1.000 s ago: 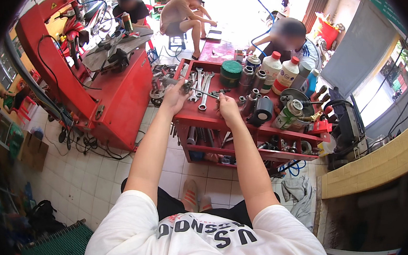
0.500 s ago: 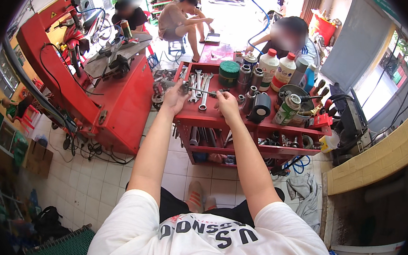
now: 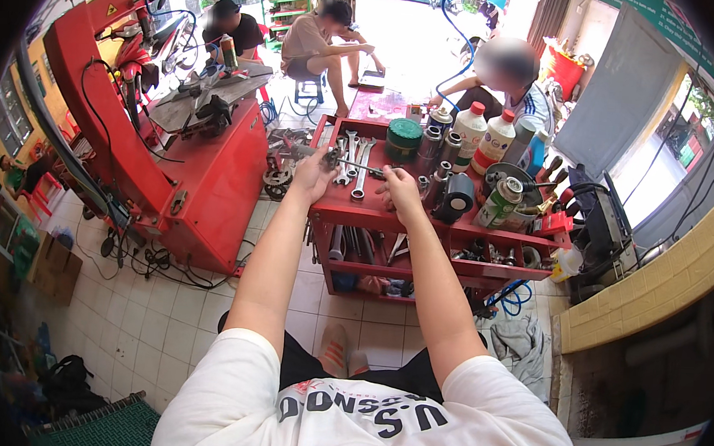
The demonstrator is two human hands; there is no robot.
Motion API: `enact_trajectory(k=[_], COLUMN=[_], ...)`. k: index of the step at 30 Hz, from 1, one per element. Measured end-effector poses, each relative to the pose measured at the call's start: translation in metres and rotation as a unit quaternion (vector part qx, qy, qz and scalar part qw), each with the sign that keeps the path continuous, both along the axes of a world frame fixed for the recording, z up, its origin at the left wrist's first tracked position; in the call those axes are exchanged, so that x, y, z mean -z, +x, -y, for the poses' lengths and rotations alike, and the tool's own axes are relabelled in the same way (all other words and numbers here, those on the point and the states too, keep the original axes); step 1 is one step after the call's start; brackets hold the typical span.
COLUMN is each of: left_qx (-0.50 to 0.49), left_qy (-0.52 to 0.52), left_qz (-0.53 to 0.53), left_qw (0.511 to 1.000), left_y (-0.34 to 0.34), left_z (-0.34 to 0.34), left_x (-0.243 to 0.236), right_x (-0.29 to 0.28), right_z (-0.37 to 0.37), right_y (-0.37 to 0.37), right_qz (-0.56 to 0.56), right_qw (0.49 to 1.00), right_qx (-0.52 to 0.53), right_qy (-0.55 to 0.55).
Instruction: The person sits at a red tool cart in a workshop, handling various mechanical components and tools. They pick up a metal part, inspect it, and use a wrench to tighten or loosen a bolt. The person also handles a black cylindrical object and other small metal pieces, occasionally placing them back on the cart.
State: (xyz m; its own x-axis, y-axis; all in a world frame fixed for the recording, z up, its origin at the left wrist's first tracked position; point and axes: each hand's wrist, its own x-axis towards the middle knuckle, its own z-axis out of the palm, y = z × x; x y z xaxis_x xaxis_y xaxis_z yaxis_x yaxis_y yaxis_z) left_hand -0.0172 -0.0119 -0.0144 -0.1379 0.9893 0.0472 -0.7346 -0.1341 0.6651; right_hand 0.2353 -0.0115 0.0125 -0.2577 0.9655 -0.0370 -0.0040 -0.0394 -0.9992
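A thin metal rod [image 3: 356, 165] spans the space between my two hands above the red tool cart [image 3: 366, 209]. My left hand [image 3: 314, 176] is closed around its left end, where a dark metal piece sticks out past the fingers. At the other end, my right hand [image 3: 401, 191] pinches the rod with fingertips and thumb. Beneath the rod lie several combination wrenches [image 3: 362, 173], side by side on the cart top. Just right of my right hand stand metal sockets [image 3: 439, 182] and a black cylinder [image 3: 456, 199]. A green round tin [image 3: 403, 139] sits behind them.
Bottles with red caps [image 3: 492, 141], a spray can [image 3: 501, 202] and a bowl of tools [image 3: 526, 207] crowd the cart's right side. A red machine [image 3: 209, 186] stands left. A blue hose [image 3: 469, 43] hangs ahead. Other people sit beyond, one [image 3: 503, 75] close behind the cart.
Both hands keep their hold on the rod; the right fingers have shifted slightly at its end. My view has tilted a little. A red vehicle outside has left the view.
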Motion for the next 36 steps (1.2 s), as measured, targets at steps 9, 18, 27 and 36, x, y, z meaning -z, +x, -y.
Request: enact_trajectory(k=[9, 18, 27, 36], left_qx=[0.014, 0.006, 0.001, -0.017], left_qy=[0.003, -0.009, 0.005, -0.01], left_qz=[-0.024, -0.006, -0.025, -0.007], left_qw=[1.0, 1.0, 1.0, 1.0], left_y=[-0.009, -0.002, -0.001, 0.003], left_z=[-0.006, -0.006, -0.003, -0.001], left_x=[0.007, 0.002, 0.002, -0.001], right_x=[0.006, 0.007, 0.013, 0.007], right_z=[-0.008, -0.01, -0.011, -0.007], right_y=[-0.003, 0.004, 0.001, 0.002], right_qz=[0.021, 0.006, 0.011, -0.002], right_qw=[0.999, 0.999, 0.999, 1.0], right_qx=[-0.026, -0.052, -0.032, -0.024], right_qy=[-0.01, -0.01, 0.021, 0.003])
